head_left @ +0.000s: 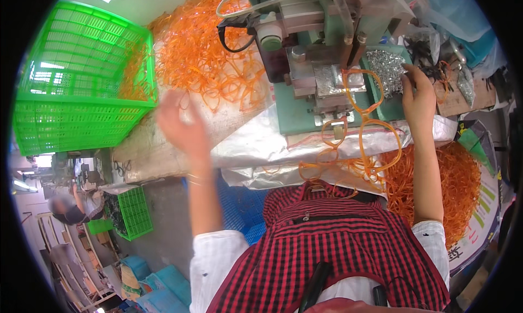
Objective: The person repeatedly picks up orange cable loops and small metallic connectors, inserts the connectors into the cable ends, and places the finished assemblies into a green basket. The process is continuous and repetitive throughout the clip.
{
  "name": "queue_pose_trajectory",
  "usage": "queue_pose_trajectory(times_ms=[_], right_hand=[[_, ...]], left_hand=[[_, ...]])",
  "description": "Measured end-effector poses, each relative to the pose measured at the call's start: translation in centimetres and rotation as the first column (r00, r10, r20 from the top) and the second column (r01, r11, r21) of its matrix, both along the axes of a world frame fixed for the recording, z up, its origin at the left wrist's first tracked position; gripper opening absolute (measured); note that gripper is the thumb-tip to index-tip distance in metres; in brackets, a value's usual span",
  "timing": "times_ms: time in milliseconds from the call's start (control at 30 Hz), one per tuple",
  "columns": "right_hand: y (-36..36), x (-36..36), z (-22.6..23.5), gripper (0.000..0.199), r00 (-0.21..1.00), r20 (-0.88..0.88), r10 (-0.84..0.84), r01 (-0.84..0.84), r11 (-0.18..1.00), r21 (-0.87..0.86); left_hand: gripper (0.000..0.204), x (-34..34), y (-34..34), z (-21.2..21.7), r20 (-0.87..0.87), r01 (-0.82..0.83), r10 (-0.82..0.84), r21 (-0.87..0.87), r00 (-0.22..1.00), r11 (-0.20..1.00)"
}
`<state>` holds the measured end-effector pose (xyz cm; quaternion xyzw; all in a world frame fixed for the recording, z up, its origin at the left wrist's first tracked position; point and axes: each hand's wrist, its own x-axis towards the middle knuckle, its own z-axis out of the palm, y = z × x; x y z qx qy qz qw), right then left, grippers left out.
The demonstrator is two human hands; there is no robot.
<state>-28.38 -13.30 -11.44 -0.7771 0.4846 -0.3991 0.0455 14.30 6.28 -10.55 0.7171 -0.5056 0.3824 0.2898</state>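
Note:
My right hand (418,97) is at the right edge of a green tray of small silvery metal parts (385,70). Its fingers are curled and pinched together; whatever they may hold is too small to make out. My left hand (182,122) is smeared by motion, over the bench beside the green crate, and its fingers do not show clearly. Between my hands stands a green bench machine (302,103) with a metal fixture. An orange eyeglass frame (364,111) hangs at its front, with more frames below. Loose orange eyeglass frames (201,56) lie heaped behind my left hand.
A bright green plastic crate (81,97) stands at the left with some orange frames inside. Many more orange frames fill a round container (436,190) at my right. Silvery sheeting (256,141) covers the bench edge. Another person (71,209) works far left.

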Motion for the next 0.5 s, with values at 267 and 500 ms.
queue_pose_trajectory(times_ms=[267, 500], right_hand=[[-1.9, 1.6, -1.2, 0.012, 0.998, 0.062, 0.025, -0.026, 1.000, 0.017], [1.4, 0.3, -0.1, 0.017, 0.965, 0.257, -0.061, -0.017, 0.957, 0.290]], left_hand=[[0.033, 21.1, 0.5, -11.5, -0.709, -0.192, 0.549, 0.523, 0.443, 0.831], [0.015, 8.3, 0.6, -4.3, -0.964, 0.159, -0.226, -0.204, 0.137, 0.966]])
